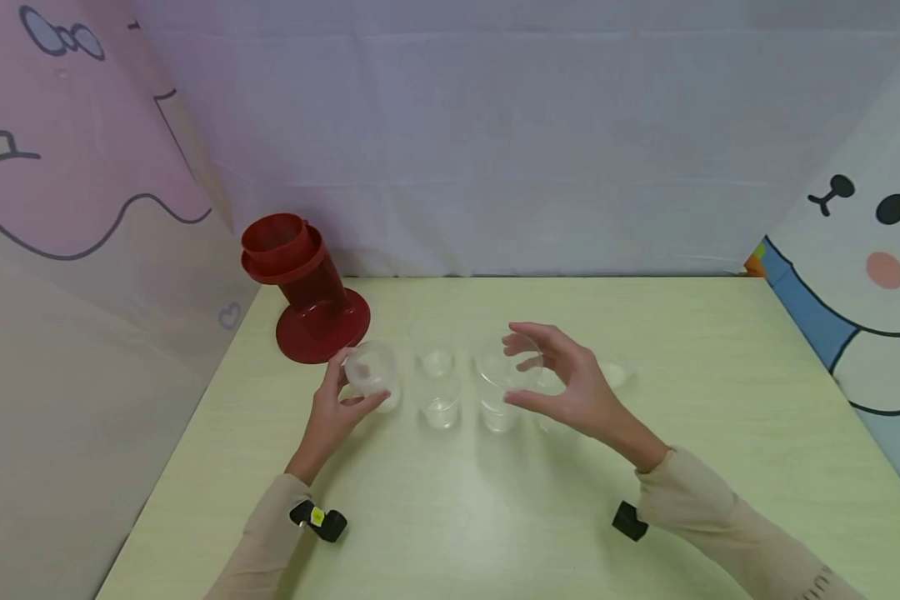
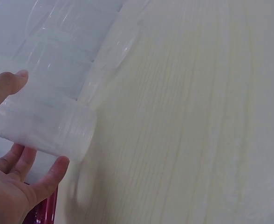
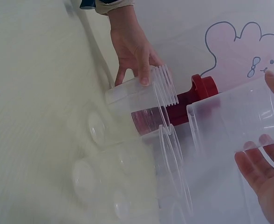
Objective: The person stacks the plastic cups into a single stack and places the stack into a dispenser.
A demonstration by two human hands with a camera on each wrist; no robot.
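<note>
Clear plastic cups [image 1: 440,410], glossy, stand grouped on pale wood-grain tabletop [image 1: 450,525]; we see left hand [image 1: 337,408] gripping a nested stack [image 3: 130,99] (several rims [image 3: 167,86] showing), right hand [image 1: 566,383] holding one raised cup [image 3: 232,116]. Cartoon-printed hangings [image 1: 847,275] either side.

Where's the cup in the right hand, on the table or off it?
Off the table: the right hand holds the cup above the other cups in the right wrist view.
</note>
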